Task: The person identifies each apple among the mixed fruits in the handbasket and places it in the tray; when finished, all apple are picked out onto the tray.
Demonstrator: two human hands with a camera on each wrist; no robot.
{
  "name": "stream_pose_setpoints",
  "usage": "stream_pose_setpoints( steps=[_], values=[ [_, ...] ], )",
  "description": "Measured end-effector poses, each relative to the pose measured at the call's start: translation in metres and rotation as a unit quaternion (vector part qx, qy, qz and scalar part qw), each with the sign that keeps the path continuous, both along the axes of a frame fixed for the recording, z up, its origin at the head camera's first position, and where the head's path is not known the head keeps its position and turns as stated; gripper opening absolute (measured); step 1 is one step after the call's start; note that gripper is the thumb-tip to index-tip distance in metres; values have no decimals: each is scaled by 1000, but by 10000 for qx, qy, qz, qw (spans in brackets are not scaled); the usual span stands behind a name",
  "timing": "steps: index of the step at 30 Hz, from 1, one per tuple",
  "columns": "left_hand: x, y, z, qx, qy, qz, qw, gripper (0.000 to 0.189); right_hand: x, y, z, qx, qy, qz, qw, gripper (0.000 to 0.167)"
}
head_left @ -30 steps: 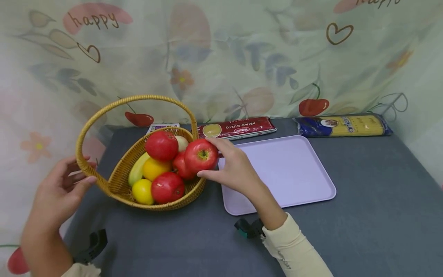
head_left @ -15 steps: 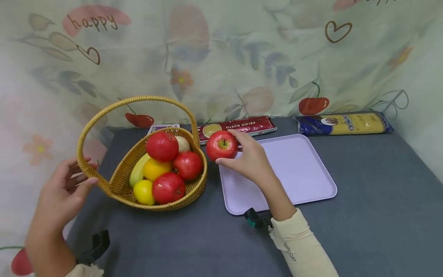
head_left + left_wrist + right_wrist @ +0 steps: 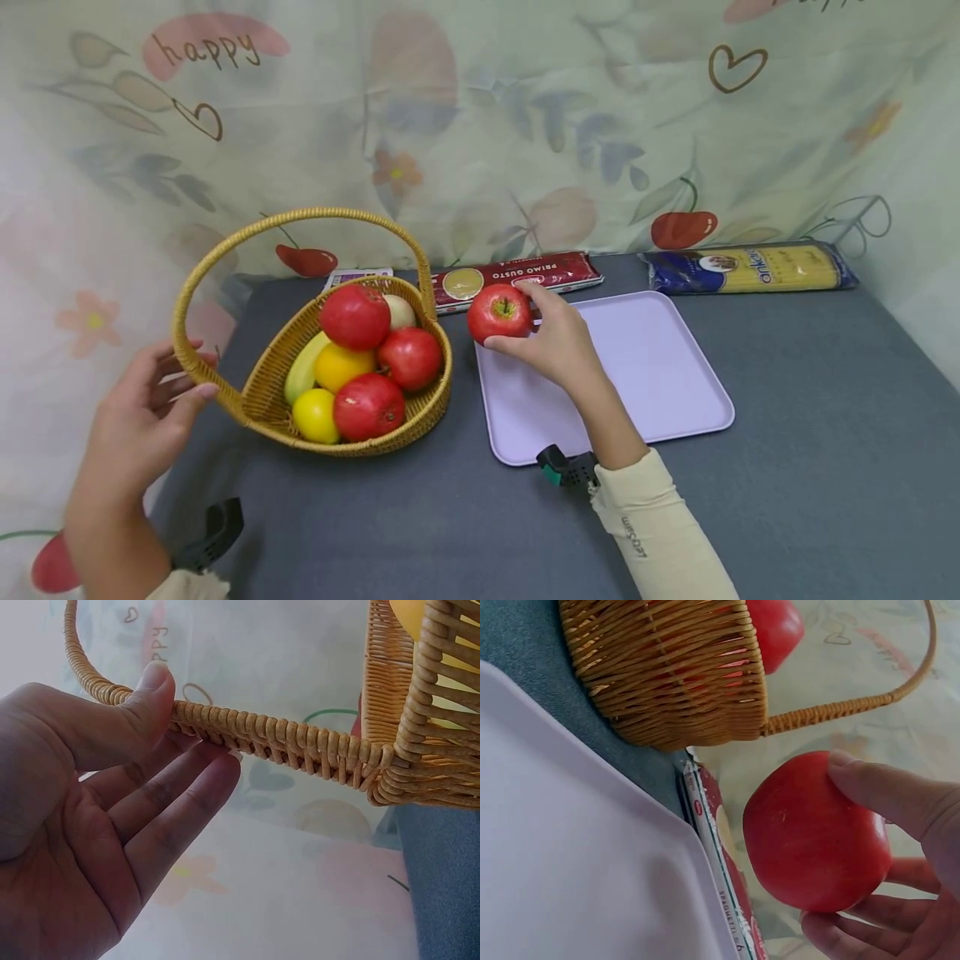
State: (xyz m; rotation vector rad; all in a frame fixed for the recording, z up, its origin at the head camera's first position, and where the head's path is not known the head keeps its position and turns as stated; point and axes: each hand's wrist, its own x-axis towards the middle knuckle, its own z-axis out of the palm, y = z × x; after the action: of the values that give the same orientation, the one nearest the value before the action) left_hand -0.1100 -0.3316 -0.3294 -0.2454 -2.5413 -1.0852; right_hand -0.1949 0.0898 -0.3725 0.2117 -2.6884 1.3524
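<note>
My right hand [image 3: 558,337] grips a red apple [image 3: 498,314] between thumb and fingers, over the left back corner of a pale purple tray [image 3: 637,367]. In the right wrist view the apple [image 3: 814,832] hangs above the tray's rim. My left hand [image 3: 146,408] pinches the side of the handle [image 3: 183,333] of a wicker basket [image 3: 431,417]. From the left wrist view, thumb and fingers lie on either side of that handle [image 3: 247,727]. Inside the basket sit several red apples [image 3: 369,406], an orange [image 3: 341,365], a lemon [image 3: 315,417], a long yellow-green fruit [image 3: 303,367] and a pale round item [image 3: 399,311].
Behind the tray lies a red spaghetti packet [image 3: 517,279]; a blue and yellow pasta packet [image 3: 750,268] is at the back right. A small printed card [image 3: 356,277] shows behind the basket. Patterned cloth [image 3: 487,125] hangs along the dark table's [image 3: 825,417] back edge.
My right hand has carried the apple rightward from above the basket to the tray's back left corner, slowing lately. The left hand keeps its hold on the handle.
</note>
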Motion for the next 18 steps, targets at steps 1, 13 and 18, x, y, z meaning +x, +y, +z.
stream_pose_setpoints(
  steps=[1, 13, 18],
  values=[
    [0, 0, 0, -9, 13, 3, 10000, 55, 0, 0, -1, 19, -20, 0, 10000, 81],
    [-1, 0, 0, -83, 55, 76, 9999, 55, -9, -2, -17, 463, -365, -77, 9982, 82],
    [-1, 1, 0, -131, 75, 107, 9998, 56, -13, -3, -27, 449, -497, -92, 9977, 81]
  ],
)
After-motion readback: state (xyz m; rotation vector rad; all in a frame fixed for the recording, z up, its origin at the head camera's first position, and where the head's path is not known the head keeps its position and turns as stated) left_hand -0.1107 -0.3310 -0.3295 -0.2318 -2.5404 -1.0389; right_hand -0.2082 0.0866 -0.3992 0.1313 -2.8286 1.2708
